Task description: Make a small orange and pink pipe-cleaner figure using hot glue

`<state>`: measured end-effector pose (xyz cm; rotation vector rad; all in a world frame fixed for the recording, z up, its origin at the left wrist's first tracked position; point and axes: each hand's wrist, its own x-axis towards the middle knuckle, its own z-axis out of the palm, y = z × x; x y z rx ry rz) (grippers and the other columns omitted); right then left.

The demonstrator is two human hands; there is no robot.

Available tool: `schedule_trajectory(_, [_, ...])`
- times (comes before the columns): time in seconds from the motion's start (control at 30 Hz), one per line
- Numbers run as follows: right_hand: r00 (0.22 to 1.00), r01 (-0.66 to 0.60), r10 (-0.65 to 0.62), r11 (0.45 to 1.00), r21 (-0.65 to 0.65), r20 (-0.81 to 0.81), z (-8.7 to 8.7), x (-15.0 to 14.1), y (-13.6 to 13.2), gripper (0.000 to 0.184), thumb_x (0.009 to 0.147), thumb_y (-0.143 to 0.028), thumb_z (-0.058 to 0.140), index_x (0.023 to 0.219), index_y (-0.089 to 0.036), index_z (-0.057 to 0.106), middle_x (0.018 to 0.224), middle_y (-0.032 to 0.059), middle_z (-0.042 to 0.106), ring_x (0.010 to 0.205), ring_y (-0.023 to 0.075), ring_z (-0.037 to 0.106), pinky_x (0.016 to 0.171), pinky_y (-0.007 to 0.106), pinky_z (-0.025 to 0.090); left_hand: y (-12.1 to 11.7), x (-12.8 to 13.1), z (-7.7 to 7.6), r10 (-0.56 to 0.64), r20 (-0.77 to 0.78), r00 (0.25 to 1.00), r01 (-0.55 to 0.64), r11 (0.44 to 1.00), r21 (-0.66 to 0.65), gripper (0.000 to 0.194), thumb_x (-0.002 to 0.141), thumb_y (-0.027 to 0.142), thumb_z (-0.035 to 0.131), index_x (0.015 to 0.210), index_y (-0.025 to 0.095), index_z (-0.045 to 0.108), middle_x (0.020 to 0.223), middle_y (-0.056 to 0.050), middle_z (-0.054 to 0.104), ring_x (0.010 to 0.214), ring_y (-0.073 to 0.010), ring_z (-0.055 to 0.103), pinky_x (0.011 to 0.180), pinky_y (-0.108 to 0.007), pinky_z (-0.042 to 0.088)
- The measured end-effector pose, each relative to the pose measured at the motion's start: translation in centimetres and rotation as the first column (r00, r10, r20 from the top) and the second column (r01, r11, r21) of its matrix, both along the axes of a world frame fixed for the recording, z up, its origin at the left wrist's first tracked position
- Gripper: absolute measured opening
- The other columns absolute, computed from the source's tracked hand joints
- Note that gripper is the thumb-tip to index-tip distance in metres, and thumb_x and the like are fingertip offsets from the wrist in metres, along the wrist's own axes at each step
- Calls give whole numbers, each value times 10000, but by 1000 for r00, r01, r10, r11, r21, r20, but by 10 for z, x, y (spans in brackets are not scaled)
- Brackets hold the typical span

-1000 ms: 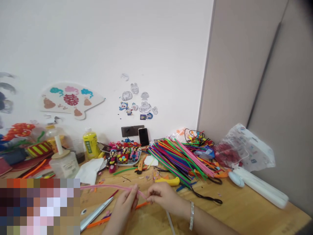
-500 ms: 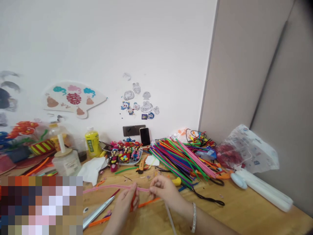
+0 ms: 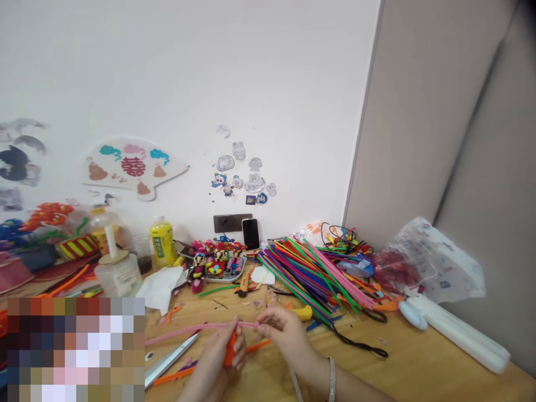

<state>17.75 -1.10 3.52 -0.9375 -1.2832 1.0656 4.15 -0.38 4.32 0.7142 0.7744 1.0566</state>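
Note:
A pink pipe cleaner (image 3: pixel 188 331) stretches from the left edge of the blurred patch across to my hands. My left hand (image 3: pixel 218 354) is closed on it, thumb on top, with an orange piece (image 3: pixel 230 349) also tucked in the palm; what that piece is I cannot tell. At the pipe cleaner's right end, my right hand (image 3: pixel 288 338) pinches with thumb and forefinger. Silver blades, apparently scissors (image 3: pixel 173 356), lie left of my left hand, their rear part hidden by the blurred patch. An orange pipe cleaner (image 3: pixel 259 345) passes behind my hands on the wooden table (image 3: pixel 360 371).
A heap of coloured pipe cleaners (image 3: pixel 310 273) lies behind my right hand, beside a yellow handle (image 3: pixel 303 312). Small dolls on a tray (image 3: pixel 224 276), a phone (image 3: pixel 251 234), a yellow bottle (image 3: pixel 162 243) and a glass jar (image 3: pixel 119 276) line the wall. A plastic bag (image 3: pixel 444 268) rests at right.
The view has shifted slightly, so the background sits further right. More of the orange piece shows in my left hand. Both hands keep hold of the pink pipe cleaner.

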Motion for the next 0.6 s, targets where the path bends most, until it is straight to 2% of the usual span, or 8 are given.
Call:
schedule_trajectory(0.13, [990, 25, -37, 996, 87, 137, -1, 1, -3, 226, 696, -384, 627, 715, -159, 626, 660, 16, 611, 625, 142, 560, 591, 239, 437, -1, 2, -4, -60, 24, 998, 60, 998, -22, 407, 592, 512, 664, 518, 175, 447, 327, 109, 381, 256, -14, 272, 323, -157, 194])
schedule_trajectory(0.27, [915, 56, -166, 955, 290, 368, 5, 6, -9, 213, 792, -344, 524, 744, -170, 637, 691, 25, 623, 658, 141, 551, 622, 235, 417, -4, 3, -4, -84, -66, 994, 87, 995, 44, 435, 622, 545, 614, 480, 181, 424, 320, 105, 365, 261, -21, 267, 335, -169, 207])
schedule_trajectory(0.37, [807, 28, -269, 907, 420, 526, 10, 9, -12, 197, 831, -277, 463, 754, -173, 611, 710, 31, 615, 682, 138, 538, 649, 234, 389, -4, 3, -2, -46, -215, 975, 68, 993, 95, 465, 631, 585, 566, 445, 187, 411, 305, 95, 360, 268, -38, 282, 346, -184, 208])
schedule_trajectory(0.43, [711, -20, -314, 885, 465, 629, 10, 11, -12, 201, 838, -227, 423, 722, -169, 576, 671, 26, 581, 655, 136, 512, 613, 232, 364, -2, 2, -1, 12, -347, 938, 32, 992, 121, 493, 617, 630, 528, 423, 195, 402, 285, 93, 341, 269, -50, 276, 347, -193, 186])
schedule_trajectory(0.53, [549, -169, -303, 872, 459, 779, 9, 14, -10, 191, 809, -172, 414, 653, -170, 523, 604, 5, 523, 598, 130, 463, 557, 225, 321, 1, -1, 1, 101, -507, 856, 4, 980, 201, 532, 567, 691, 496, 388, 203, 381, 271, 97, 302, 283, -53, 246, 364, -204, 162])
schedule_trajectory(0.6, [451, -302, -254, 859, 414, 856, 7, 15, -8, 153, 778, -153, 438, 648, -170, 517, 598, -2, 517, 587, 125, 449, 556, 222, 312, 2, -2, 3, 116, -568, 815, 46, 964, 263, 550, 532, 712, 498, 367, 203, 371, 273, 100, 283, 301, -50, 230, 378, -208, 148])
